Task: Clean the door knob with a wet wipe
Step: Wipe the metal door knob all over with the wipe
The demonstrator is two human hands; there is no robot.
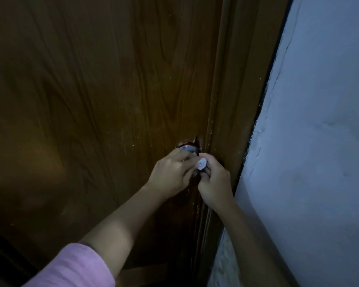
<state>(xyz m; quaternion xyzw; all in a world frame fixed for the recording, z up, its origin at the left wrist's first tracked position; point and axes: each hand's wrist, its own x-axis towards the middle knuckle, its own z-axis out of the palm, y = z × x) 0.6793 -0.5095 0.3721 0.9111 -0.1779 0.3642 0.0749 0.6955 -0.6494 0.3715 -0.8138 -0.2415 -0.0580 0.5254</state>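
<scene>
A silver door knob (187, 148) sticks out of the brown wooden door (95, 96) near its right edge; only its top and base plate show above my fingers. My left hand (170, 172) wraps around the knob from the left. My right hand (212, 181) sits just to the right, fingers closed on a crumpled white wet wipe (201, 163) pressed against the knob between both hands. Most of the knob is hidden by the hands.
The wooden door frame (234, 100) runs beside the knob, with a chipped spot in the door edge just above it. A pale plastered wall (319, 131) with cracks fills the right side. A pink sleeve (75, 268) covers my left upper arm.
</scene>
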